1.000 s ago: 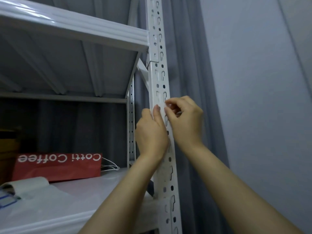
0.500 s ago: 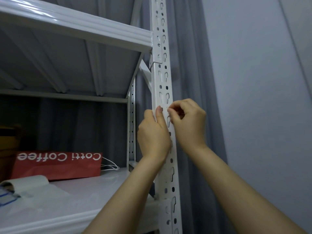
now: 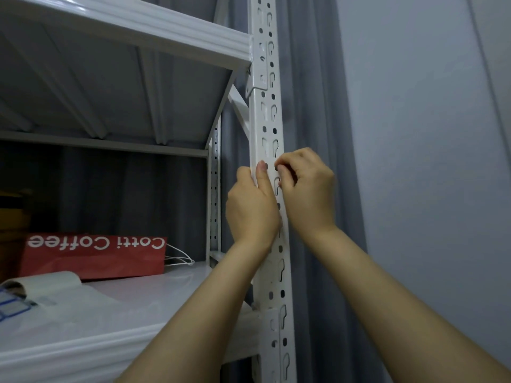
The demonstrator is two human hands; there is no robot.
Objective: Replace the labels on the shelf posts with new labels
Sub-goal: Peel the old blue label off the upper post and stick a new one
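Head cam: both hands up on the front shelf post (image 3: 272,114), w/ left hand (image 3: 253,210) wrapped round its left edge, thumb pressed flat on the front face. Right hand (image 3: 308,189) is curled, thumb & forefinger pinched at the post face just beside that thumb; can't tell if a label is in the pinch, too small/hidden. Label sheet (image 3: 12,305) lies on lower shelf (image 3: 154,297) near red bag (image 3: 94,255).

The shelf post (image 3: 272,120) stands upright at the centre, with the upper shelf (image 3: 132,26) joining it from ten o'clock and the lower shelf (image 3: 83,344) from eight. On the lower shelf, a paper bag (image 3: 94,255) lies at nine o'clock, behind a label sheet (image 3: 16,305). A curtain (image 3: 318,106) hangs behind the post, and a wall (image 3: 428,134) stands at three o'clock. Both hands meet on the post: left hand (image 3: 253,211) on its left edge, right hand (image 3: 307,189) on its right.
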